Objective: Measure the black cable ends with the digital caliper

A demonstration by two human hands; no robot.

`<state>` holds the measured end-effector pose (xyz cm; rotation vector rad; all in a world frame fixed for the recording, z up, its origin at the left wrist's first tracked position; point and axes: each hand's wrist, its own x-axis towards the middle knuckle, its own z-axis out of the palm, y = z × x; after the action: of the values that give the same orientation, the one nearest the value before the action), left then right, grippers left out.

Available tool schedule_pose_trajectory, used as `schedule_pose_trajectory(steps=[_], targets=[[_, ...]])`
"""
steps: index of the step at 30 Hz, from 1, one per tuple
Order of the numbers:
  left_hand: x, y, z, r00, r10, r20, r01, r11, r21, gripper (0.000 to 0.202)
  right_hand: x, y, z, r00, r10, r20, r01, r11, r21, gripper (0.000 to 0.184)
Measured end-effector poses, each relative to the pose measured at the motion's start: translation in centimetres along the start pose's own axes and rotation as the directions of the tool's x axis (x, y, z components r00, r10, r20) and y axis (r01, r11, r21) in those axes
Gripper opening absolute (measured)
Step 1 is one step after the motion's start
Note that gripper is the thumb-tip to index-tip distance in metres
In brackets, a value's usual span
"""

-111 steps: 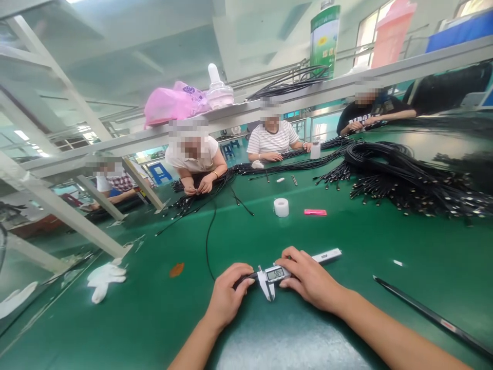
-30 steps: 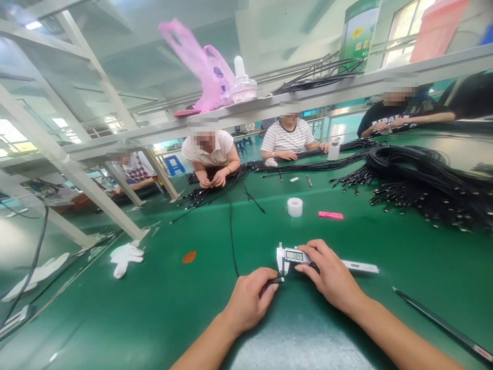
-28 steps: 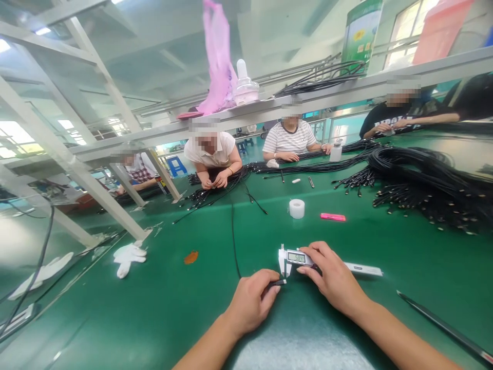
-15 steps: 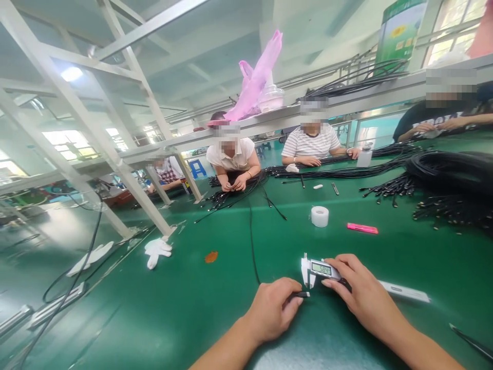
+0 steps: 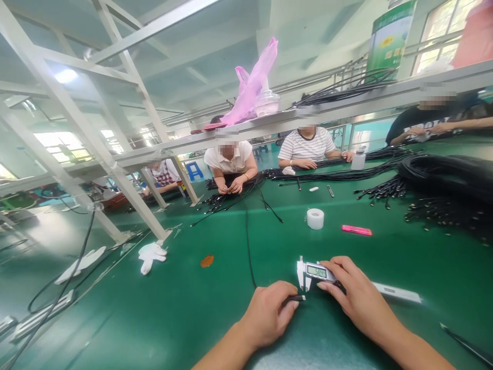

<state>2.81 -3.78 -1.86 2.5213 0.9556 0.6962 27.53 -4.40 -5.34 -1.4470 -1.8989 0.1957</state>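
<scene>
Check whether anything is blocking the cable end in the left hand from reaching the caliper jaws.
Nothing visible blocks it. The cable end in the left hand sits just below the jaws of the caliper, which the right hand holds. Only green bench shows between them.

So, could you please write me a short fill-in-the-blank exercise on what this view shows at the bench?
1. The right hand holds a digital ____.
2. The left hand pinches the end of a black ____.
3. On the green workbench, a roll of white tape stands near a ____ marker.

Missing words: caliper; cable; pink.
</scene>
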Motion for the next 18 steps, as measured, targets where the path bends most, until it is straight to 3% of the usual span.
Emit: schedule_pose_trajectory(steps=[18], targets=[[0.03, -0.49, -0.15, 0.999, -0.032, -0.012, 0.033, 0.999, 0.014, 0.020, 0.17, -0.64, -0.78, 0.999, 0.012, 0.035, -0.012, 1.000, 0.003, 0.027]])
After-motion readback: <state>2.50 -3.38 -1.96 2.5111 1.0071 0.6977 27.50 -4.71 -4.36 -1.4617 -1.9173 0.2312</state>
